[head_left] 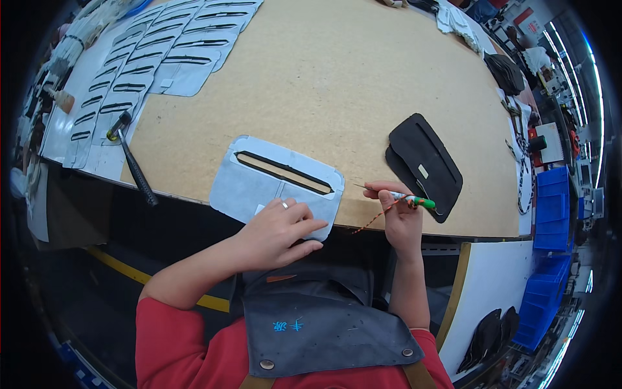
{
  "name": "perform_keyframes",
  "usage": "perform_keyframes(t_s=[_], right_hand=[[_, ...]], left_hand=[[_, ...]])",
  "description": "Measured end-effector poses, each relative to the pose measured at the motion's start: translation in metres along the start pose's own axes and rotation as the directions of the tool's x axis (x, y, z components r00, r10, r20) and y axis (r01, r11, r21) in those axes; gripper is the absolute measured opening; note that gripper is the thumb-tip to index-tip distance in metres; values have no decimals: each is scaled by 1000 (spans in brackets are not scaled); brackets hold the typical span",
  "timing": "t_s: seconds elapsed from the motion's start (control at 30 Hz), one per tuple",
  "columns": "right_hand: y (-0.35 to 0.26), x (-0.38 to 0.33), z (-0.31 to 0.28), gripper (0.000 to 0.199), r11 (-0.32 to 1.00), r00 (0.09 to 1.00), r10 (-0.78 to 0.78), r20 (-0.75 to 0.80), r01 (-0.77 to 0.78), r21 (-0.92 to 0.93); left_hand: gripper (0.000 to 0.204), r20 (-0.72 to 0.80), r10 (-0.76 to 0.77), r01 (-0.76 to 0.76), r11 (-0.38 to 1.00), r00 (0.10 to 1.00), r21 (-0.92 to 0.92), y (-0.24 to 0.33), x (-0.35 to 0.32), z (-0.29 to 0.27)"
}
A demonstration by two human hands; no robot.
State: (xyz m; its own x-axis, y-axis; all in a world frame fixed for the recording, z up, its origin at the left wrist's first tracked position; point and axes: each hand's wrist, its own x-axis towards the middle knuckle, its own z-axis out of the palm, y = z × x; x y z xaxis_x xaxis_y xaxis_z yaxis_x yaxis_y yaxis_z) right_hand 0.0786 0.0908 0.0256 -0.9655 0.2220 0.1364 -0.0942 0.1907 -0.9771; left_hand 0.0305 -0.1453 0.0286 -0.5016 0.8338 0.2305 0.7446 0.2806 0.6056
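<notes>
A pale grey-blue panel [246,188] with rounded corners lies at the table's near edge. A long slot edged in black runs across it. My left hand [285,230] rests on the panel's near side, fingers stretched out and holding nothing. Just right of the panel, my right hand [400,220] grips a slim pointed tool [396,194] with a white body and a green end. Its thin tip points left toward the panel, apart from it. An orange-and-dark cord [371,222] hangs beside the tool. Beyond that hand lie dark flat pieces [427,155], one over another.
Overlapping rows of similar slotted panels [188,61] cover the far left. A hammer [135,162] lies there, its handle reaching past the table edge. Dark pieces [504,72] and a white cloth [457,26] lie far right. Blue bins [551,207] stand right of the tan table [324,84].
</notes>
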Motion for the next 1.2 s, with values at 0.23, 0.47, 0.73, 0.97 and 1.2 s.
perform_keyframes(t_s=[0.23, 0.47, 0.73, 0.97, 1.2], right_hand=[[15, 20, 25, 19, 984, 983, 123, 138, -139, 110], [13, 27, 26, 17, 967, 962, 212, 175, -232, 102], [15, 40, 16, 12, 958, 906, 246, 344, -282, 59], [10, 5, 10, 15, 778, 818, -342, 463, 523, -349], [13, -10, 3, 16, 684, 798, -397, 452, 586, -434]], left_hand=[[24, -101, 47, -31, 988, 994, 154, -32, 21, -6], [26, -55, 54, -43, 981, 997, 188, -36, 22, 0], [25, -66, 36, -17, 963, 997, 269, -33, 24, 4], [24, -71, -4, 24, 962, 997, 273, -28, 24, 3], [16, -102, -111, 130, 972, 989, 197, -20, 30, 7]])
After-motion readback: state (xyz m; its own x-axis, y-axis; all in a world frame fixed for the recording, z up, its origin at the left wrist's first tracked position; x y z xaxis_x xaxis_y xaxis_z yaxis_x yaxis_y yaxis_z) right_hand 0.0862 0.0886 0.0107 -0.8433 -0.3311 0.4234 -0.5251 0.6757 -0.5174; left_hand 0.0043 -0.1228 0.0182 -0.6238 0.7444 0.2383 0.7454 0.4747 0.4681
